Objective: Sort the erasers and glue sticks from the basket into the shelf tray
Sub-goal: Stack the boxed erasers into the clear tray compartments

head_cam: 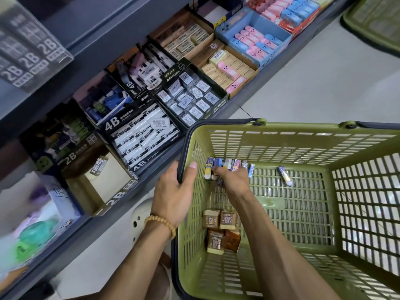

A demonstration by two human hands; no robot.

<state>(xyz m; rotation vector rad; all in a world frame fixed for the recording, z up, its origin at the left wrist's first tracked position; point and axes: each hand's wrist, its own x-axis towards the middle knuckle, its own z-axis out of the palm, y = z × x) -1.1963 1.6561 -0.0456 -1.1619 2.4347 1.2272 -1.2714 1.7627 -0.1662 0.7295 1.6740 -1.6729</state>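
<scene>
A green plastic basket [303, 146] stands on the floor beside the shelf. My left hand [175, 191] grips its left rim, thumb over the edge. My right hand [232, 177] reaches down inside, fingers curled on a cluster of small erasers and glue sticks [225, 164] at the far-left corner of the basket floor. One glue stick [285, 175] lies alone to the right. Several brown wrapped erasers [220, 230] lie near the left wall. A nearly empty 2B shelf tray [104, 182] holds one eraser [98, 166].
The shelf [238, 100] carries many eraser boxes: a 4B box [138, 137], a black box of barcoded erasers [188, 98], pink and blue erasers [253, 43] further right. A second green basket [374, 22] sits on the tiled floor at top right.
</scene>
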